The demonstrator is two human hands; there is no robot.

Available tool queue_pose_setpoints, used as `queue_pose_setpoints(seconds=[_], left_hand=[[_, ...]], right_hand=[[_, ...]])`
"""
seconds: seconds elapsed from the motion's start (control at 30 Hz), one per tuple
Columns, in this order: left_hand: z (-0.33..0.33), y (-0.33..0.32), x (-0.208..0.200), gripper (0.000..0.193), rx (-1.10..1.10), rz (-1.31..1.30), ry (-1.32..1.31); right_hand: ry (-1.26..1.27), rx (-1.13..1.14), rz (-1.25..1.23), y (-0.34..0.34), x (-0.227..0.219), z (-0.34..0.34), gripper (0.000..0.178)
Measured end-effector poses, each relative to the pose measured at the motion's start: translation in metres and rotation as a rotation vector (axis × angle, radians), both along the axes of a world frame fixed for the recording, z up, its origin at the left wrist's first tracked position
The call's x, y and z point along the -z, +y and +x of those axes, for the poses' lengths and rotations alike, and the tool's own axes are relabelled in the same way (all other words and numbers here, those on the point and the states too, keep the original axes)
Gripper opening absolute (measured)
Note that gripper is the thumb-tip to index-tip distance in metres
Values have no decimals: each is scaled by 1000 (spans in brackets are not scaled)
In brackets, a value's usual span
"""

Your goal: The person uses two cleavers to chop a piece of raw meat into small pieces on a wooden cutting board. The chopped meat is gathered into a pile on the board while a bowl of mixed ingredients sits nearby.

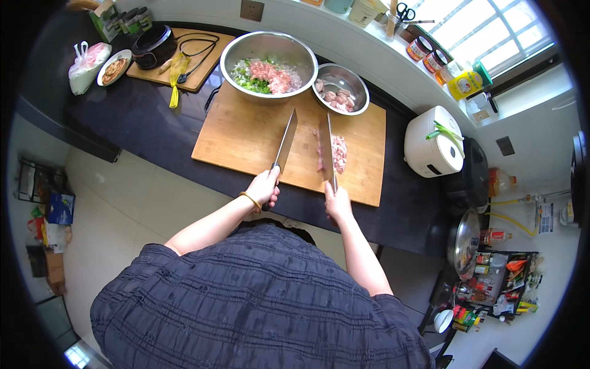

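Note:
My left hand [264, 187] is closed round the dark handle of a cleaver [286, 142], whose blade is tilted over the middle of a wooden cutting board [233, 138]. In my right hand [338, 204] is a second cleaver [329, 147], its blade edge-on among chopped raw meat [339, 154]. Small pink pieces lie on both sides of that blade. Behind the left cleaver, a large steel bowl [230, 75] holds minced meat [278, 77] and chopped greens [251, 84]. A smaller steel bowl [362, 92] beside it contains chunks of raw meat [339, 98].
At the far left are a plate of food [114, 71], a white plastic bag [86, 71], a black pot [153, 46] and a small board [200, 61] with a cord. A white rice cooker [424, 144] with scallions [447, 134] on its lid stands right of the board. Jars [420, 48] line the windowsill.

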State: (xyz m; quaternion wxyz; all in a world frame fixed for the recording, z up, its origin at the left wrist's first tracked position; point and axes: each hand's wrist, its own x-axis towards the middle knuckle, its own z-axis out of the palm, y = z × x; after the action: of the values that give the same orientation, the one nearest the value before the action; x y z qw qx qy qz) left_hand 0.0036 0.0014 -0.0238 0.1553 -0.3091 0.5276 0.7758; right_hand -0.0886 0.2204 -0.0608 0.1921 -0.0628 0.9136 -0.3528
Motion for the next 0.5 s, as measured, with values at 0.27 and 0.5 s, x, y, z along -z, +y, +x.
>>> queue_pose_setpoints(seconds=[0.27, 0.5], left_hand=[[0, 0, 0, 39, -9, -14, 16], [1, -3, 2, 40, -7, -26, 12]], right_hand=[[-37, 1, 94, -33, -46, -1, 39], [-49, 111, -149, -33, -70, 2, 35]])
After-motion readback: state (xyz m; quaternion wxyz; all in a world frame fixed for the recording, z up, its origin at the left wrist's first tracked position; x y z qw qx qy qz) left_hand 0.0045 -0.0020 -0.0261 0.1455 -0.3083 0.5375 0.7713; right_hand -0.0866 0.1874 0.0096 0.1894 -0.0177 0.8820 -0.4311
